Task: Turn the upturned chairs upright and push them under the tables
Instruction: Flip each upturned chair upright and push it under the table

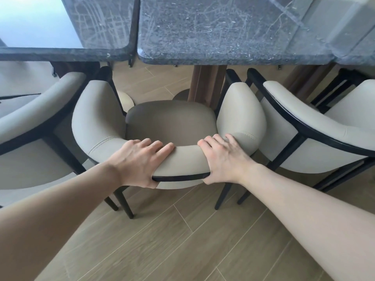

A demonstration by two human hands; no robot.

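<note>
A head-mounted view looks down at a person's two bare forearms reaching forward to an upright armchair (170, 122) with cream upholstery, a taupe seat cushion and a black frame. The left hand (140, 161) wraps over the top of the curved backrest, fingers lying closed across the padded upper edge and the thumb hooked beneath the black rail at the rear. The right hand (223, 159) grips the same backrest just to the right, fingers curled over the padding and the thumb pointing inward along the top. The chair stands on its four dark legs on a pale wood-plank floor (182, 240), facing a dark speckled stone table (223, 31). The front of its seat sits near the table's edge, and most of the seat is visible, not covered by the tabletop. A brown wooden table pedestal (205, 84) rises just beyond the seat. A second stone table (60, 51) adjoins on the left, with a narrow gap between the two tops. Matching armchairs stand upright close on either side: one on the left (38, 122) and one on the right (316, 126), its arm close beside the held chair's arm.
</note>
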